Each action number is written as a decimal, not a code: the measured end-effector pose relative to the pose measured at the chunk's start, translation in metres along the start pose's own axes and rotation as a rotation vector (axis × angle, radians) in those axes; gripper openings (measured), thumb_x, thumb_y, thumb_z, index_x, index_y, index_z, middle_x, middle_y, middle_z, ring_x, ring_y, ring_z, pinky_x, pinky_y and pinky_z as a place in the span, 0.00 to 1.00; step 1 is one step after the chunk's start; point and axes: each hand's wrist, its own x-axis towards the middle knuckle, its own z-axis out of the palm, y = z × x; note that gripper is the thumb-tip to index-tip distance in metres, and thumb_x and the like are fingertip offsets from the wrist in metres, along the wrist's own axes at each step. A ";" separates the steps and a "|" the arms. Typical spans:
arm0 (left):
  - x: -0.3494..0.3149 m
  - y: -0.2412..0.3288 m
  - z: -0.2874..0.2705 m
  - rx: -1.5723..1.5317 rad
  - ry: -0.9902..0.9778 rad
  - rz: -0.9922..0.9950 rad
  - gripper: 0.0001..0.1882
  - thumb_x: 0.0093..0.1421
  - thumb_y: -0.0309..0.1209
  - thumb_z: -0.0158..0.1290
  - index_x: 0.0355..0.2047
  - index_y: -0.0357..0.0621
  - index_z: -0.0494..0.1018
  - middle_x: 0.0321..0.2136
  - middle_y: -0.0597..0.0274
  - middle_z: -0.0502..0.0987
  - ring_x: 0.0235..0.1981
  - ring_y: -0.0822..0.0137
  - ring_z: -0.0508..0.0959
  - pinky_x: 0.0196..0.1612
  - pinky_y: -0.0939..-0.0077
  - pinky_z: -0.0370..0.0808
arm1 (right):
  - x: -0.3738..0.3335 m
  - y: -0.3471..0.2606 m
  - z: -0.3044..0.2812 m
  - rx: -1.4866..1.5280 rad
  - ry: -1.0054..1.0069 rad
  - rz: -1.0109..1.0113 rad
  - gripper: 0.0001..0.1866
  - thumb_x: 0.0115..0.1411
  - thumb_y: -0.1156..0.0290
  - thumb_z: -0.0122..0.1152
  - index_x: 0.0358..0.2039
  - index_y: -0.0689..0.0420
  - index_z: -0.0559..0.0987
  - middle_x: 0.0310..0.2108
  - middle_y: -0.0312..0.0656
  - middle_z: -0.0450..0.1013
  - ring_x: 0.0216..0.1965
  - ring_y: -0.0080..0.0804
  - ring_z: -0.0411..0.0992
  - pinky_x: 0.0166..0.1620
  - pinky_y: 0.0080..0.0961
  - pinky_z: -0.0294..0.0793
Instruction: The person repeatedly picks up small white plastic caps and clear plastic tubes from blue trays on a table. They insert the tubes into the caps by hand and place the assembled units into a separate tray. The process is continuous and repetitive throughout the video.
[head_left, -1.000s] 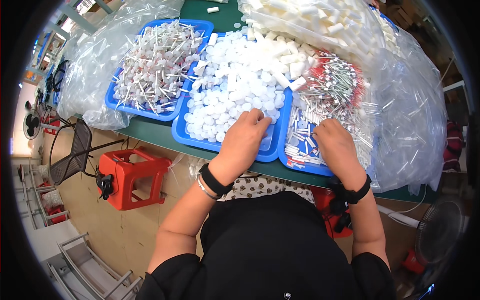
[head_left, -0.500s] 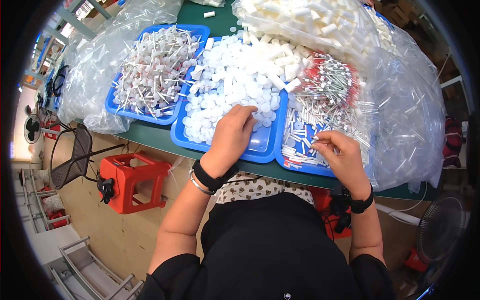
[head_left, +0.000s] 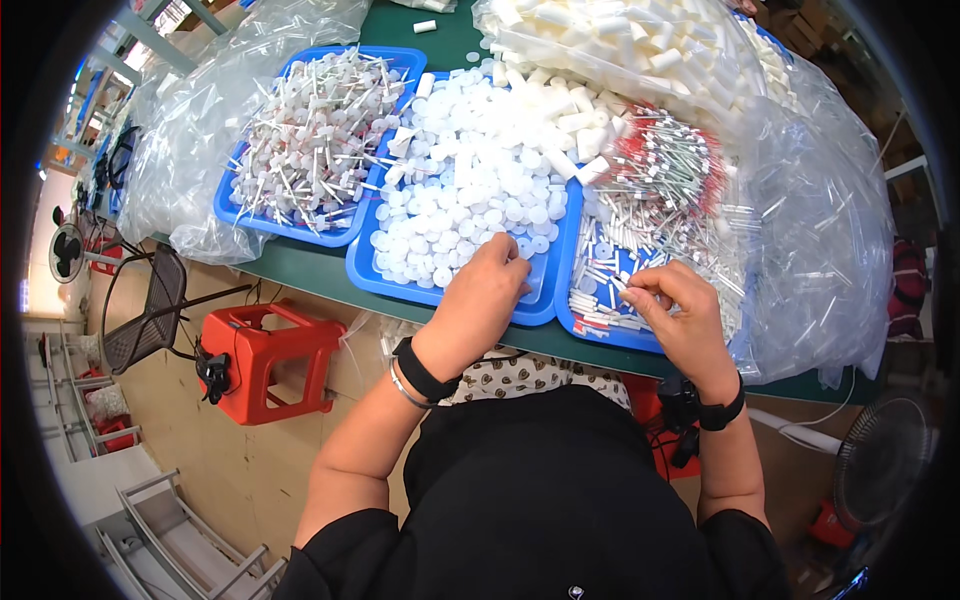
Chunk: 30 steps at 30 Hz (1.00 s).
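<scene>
My left hand [head_left: 486,291] is closed over the near edge of the middle blue tray [head_left: 400,288], its fingertips curled together; whatever they hold is hidden. Translucent white discs [head_left: 430,235] lie heaped in that tray just beyond it. Above the near part of the right blue tray [head_left: 640,338], my right hand [head_left: 682,308] pinches a small white piece between thumb and forefinger, its exact shape too small to tell. Small white sticks [head_left: 597,272] lie scattered beside it. Farther back in that tray is a pile of thin red-and-white pieces [head_left: 665,160].
A left blue tray [head_left: 228,212] holds many sticks fitted with discs [head_left: 310,140]. White foam-like cylinders [head_left: 580,120] spill from a large plastic bag [head_left: 620,40] at the back. Clear bags [head_left: 820,240] flank the trays on the green table [head_left: 310,270]. A red stool [head_left: 265,360] stands at left.
My left hand has drawn back from the discs toward me and slightly right, its fingers now curled in. The right hand keeps its pinch in nearly the same place.
</scene>
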 end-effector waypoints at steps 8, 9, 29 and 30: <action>0.007 0.015 -0.015 -1.309 -0.125 -0.565 0.13 0.66 0.31 0.55 0.46 0.35 0.75 0.35 0.61 0.78 0.37 0.70 0.79 0.41 0.76 0.78 | -0.002 -0.015 0.000 0.011 -0.003 -0.144 0.05 0.53 0.76 0.68 0.31 0.60 0.82 0.25 0.39 0.76 0.29 0.34 0.69 0.34 0.29 0.67; 0.005 0.016 -0.013 -1.495 -0.152 -0.610 0.14 0.67 0.32 0.54 0.48 0.35 0.74 0.35 0.61 0.78 0.37 0.71 0.79 0.42 0.77 0.78 | -0.002 -0.016 0.001 0.005 -0.009 -0.169 0.05 0.53 0.76 0.68 0.31 0.60 0.82 0.25 0.39 0.76 0.29 0.35 0.69 0.35 0.29 0.67; -0.005 0.036 0.009 -1.658 0.003 -0.713 0.13 0.68 0.30 0.52 0.49 0.34 0.72 0.42 0.57 0.79 0.41 0.67 0.82 0.48 0.77 0.80 | -0.004 -0.011 0.004 -0.165 -0.002 -0.216 0.04 0.51 0.77 0.68 0.28 0.59 0.80 0.22 0.38 0.72 0.27 0.36 0.66 0.33 0.33 0.64; -0.006 0.036 0.009 -1.659 0.005 -0.701 0.14 0.67 0.30 0.52 0.49 0.34 0.72 0.42 0.58 0.79 0.41 0.67 0.82 0.48 0.77 0.80 | -0.004 -0.012 0.004 -0.176 -0.002 -0.215 0.04 0.51 0.77 0.68 0.27 0.58 0.80 0.21 0.38 0.72 0.27 0.36 0.66 0.33 0.33 0.64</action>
